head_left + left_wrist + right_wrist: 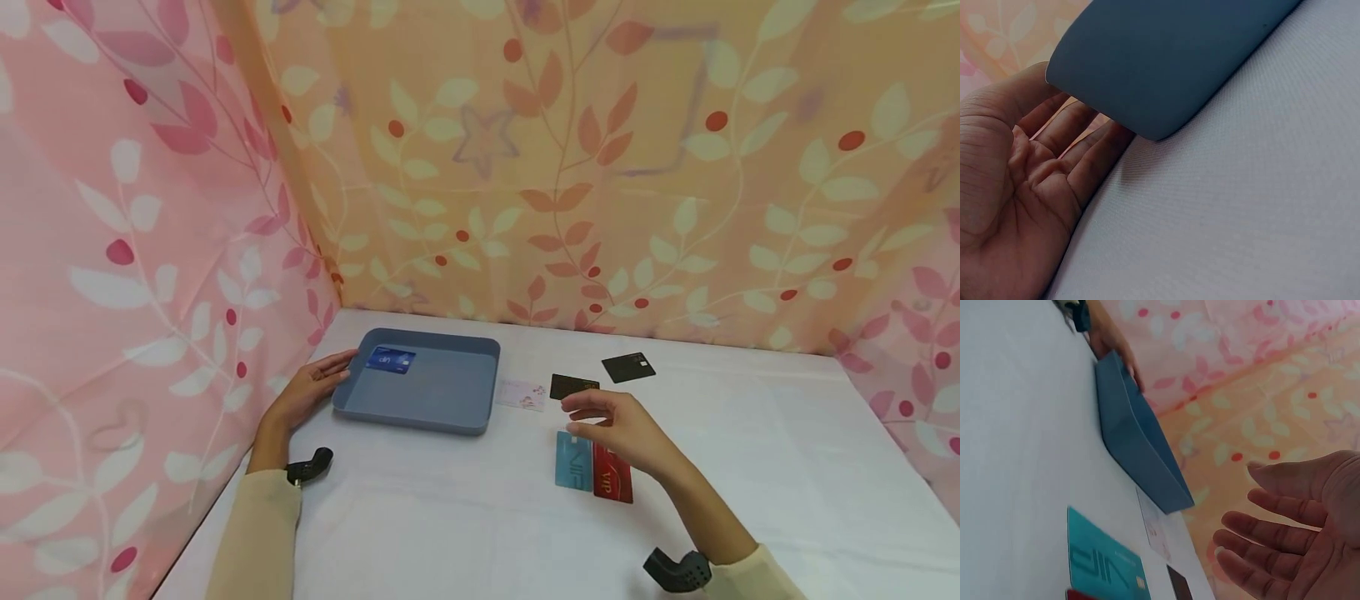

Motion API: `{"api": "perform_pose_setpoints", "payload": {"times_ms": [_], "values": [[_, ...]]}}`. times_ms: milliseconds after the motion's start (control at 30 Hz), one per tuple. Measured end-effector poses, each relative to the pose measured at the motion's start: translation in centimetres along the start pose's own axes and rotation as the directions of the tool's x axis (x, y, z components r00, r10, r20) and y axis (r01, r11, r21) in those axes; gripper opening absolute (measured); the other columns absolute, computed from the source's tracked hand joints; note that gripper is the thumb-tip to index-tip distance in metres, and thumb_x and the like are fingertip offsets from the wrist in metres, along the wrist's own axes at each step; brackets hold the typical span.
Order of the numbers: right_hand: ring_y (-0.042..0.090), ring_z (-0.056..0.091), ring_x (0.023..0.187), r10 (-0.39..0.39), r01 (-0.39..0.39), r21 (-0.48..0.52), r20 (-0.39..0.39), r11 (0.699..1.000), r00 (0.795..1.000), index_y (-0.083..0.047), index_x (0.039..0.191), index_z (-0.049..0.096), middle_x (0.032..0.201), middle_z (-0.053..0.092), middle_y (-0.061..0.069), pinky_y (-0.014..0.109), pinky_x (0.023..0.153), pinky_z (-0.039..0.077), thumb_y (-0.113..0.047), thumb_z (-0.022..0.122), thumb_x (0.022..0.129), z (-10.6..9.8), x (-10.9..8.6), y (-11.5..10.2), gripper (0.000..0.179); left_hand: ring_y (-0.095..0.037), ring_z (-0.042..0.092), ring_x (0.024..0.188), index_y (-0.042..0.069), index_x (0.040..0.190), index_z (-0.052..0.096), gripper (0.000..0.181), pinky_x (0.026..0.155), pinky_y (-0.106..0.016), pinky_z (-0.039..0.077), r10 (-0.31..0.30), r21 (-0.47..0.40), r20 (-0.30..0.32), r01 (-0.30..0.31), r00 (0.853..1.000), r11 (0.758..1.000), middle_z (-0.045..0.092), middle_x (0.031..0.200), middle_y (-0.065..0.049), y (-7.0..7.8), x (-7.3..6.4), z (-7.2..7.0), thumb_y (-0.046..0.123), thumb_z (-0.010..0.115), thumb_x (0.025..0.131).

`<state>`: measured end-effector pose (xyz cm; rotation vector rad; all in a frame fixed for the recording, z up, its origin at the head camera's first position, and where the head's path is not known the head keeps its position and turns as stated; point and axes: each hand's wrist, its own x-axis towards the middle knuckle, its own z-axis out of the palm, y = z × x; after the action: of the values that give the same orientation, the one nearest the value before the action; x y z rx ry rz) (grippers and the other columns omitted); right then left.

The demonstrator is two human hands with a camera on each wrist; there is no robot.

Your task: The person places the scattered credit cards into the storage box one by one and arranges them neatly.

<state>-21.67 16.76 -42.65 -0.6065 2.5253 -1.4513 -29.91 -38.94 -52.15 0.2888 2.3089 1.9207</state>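
Note:
My left hand [306, 395] touches the left side of a blue-grey tray [450, 383] with its fingers extended along the wall. Inside the tray, at its far left corner, lies a blue card [391, 360]. My right hand [628, 427] hovers with loosely bent fingers and holds nothing; in the right wrist view its palm and fingers stand free. Below it lie a teal card [573, 463] and a red VIP card [613, 477], side by side and partly covered by the hand in the head view. A black card [573, 386] shows just beyond the fingertips.
A pale flowered card [521, 395] lies against the tray's right side. Farther back on the white cloth [435, 517] is another black card [628, 367]. Flowered curtains [480, 208] hang behind the table and at both sides.

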Motion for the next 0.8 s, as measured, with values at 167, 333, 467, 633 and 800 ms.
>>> {"api": "perform_pose_setpoints", "payload": {"times_ms": [167, 333, 467, 633, 800], "values": [[0.033, 0.068, 0.11, 0.016, -0.015, -0.066, 0.004, 0.998, 1.0, -0.009, 0.125, 0.069, 0.121, 0.07, 0.016, 0.037, 0.086, 0.06, -0.023, 0.079, 0.089, -0.8, -0.4, 1.4, 0.04, -0.037, 0.029, 0.15, 0.005, 0.155, 0.04, 0.056, 0.1, -0.013, 0.044, -0.004, 0.004, -0.005, 0.004, 1.0, 1.0, 0.033, 0.162, -0.018, 0.0, -0.1, 0.0, 0.019, 0.059, 0.104], [0.029, 0.069, 0.106, 0.041, -0.036, -0.134, 0.029, 0.99, 0.999, -0.006, 0.125, 0.068, 0.119, 0.071, 0.015, 0.042, 0.086, 0.06, -0.024, 0.081, 0.088, -1.5, -0.8, 2.5, 0.043, -0.031, 0.033, 0.149, 0.003, 0.155, 0.039, 0.056, 0.102, -0.014, 0.043, 0.004, 0.006, 0.002, -0.004, 1.0, 1.0, 0.032, 0.162, -0.02, -0.1, -0.3, 0.0, 0.019, 0.057, 0.105], [0.032, 0.068, 0.104, 0.056, -0.047, -0.177, 0.044, 0.983, 0.997, -0.003, 0.125, 0.067, 0.117, 0.07, 0.016, 0.045, 0.085, 0.06, -0.021, 0.081, 0.086, -2.0, -0.9, 3.1, 0.045, -0.024, 0.037, 0.148, 0.003, 0.155, 0.039, 0.055, 0.103, -0.015, 0.043, 0.014, -0.01, 0.006, -0.014, 1.0, 1.0, 0.032, 0.162, -0.02, -0.4, -0.2, -0.1, 0.017, 0.057, 0.105], [0.033, 0.067, 0.103, 0.09, -0.072, -0.214, 0.073, 0.974, 0.993, -0.002, 0.124, 0.068, 0.117, 0.07, 0.016, 0.044, 0.081, 0.061, -0.017, 0.083, 0.084, -2.6, -0.8, 3.6, 0.046, -0.018, 0.04, 0.145, 0.003, 0.155, 0.04, 0.055, 0.102, -0.014, 0.044, 0.028, -0.02, 0.002, -0.028, 1.0, 0.999, 0.032, 0.162, -0.021, -0.2, 0.2, 0.1, 0.017, 0.058, 0.105], [0.029, 0.064, 0.101, 0.135, -0.106, -0.271, 0.087, 0.957, 0.987, -0.003, 0.123, 0.067, 0.113, 0.069, 0.012, 0.04, 0.078, 0.061, -0.019, 0.088, 0.078, -2.6, -1.0, 4.1, 0.053, -0.026, 0.033, 0.149, 0.003, 0.155, 0.039, 0.055, 0.103, -0.014, 0.042, 0.011, 0.003, 0.007, -0.011, 1.0, 1.0, 0.032, 0.162, -0.02, -0.1, 0.1, -0.1, 0.017, 0.057, 0.105]]}}
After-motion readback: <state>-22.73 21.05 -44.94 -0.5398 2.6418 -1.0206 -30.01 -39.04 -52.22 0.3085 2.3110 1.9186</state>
